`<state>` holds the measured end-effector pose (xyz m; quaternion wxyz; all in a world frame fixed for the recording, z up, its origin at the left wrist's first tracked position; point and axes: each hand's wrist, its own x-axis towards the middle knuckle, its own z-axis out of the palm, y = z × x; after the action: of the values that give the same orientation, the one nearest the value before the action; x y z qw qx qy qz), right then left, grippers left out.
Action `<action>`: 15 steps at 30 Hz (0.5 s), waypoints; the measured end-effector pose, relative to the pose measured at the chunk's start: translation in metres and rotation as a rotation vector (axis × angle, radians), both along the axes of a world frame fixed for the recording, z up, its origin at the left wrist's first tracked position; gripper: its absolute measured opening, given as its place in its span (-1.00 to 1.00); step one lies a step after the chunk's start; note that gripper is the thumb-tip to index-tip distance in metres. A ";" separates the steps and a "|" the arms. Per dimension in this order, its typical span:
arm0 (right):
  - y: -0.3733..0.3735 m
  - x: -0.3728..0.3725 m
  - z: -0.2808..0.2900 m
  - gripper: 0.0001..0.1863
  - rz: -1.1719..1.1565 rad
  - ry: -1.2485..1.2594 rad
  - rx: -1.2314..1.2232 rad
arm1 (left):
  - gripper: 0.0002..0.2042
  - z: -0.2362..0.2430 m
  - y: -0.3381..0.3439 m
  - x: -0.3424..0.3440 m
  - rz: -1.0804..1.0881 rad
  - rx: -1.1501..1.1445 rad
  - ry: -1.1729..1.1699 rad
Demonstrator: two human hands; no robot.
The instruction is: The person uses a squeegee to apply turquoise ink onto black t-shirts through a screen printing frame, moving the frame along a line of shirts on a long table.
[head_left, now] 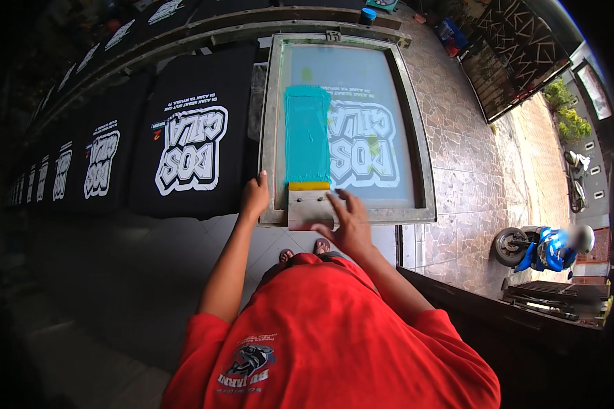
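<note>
Gripping the squeegee [310, 204] at the screen frame's [273, 136] near edge, the right hand [351, 225] spreads its fingers over the handle.
Left hand [254, 196] presses flat on the frame's near-left corner; if it slips, the frame may shift and smear teal ink [307, 133] across the shirt on the worktop [252, 31].
</note>
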<state>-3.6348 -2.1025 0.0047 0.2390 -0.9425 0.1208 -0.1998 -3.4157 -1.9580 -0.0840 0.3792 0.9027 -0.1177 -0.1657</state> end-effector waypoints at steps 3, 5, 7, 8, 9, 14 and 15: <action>-0.095 -0.036 0.012 -0.28 -0.626 -0.127 -0.178 | -0.36 0.002 0.009 -0.002 0.029 -0.048 -0.005; -0.169 -0.082 -0.027 -0.41 -0.930 0.089 -0.232 | -0.39 0.002 0.005 0.000 0.000 -0.017 -0.035; -0.224 -0.104 -0.057 -0.37 -0.832 0.384 0.238 | -0.39 0.006 -0.001 0.000 -0.020 -0.039 -0.010; -0.233 -0.105 -0.067 -0.33 -0.852 0.305 0.290 | -0.40 0.009 -0.003 0.000 -0.016 -0.042 -0.005; -0.235 -0.102 -0.073 -0.28 -0.870 0.226 0.341 | -0.40 0.016 -0.001 -0.003 -0.011 -0.045 0.000; -0.198 -0.089 -0.032 -0.24 -0.951 0.136 0.231 | -0.42 0.040 0.027 0.001 -0.016 -0.078 -0.034; -0.184 -0.087 -0.026 -0.24 -0.942 0.108 0.230 | -0.43 0.045 0.036 0.004 -0.025 -0.092 -0.040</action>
<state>-3.7222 -2.2865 -0.0209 0.2186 -0.7619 0.5676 -0.2225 -3.4121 -1.9219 -0.0390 0.4157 0.8859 -0.1440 -0.1468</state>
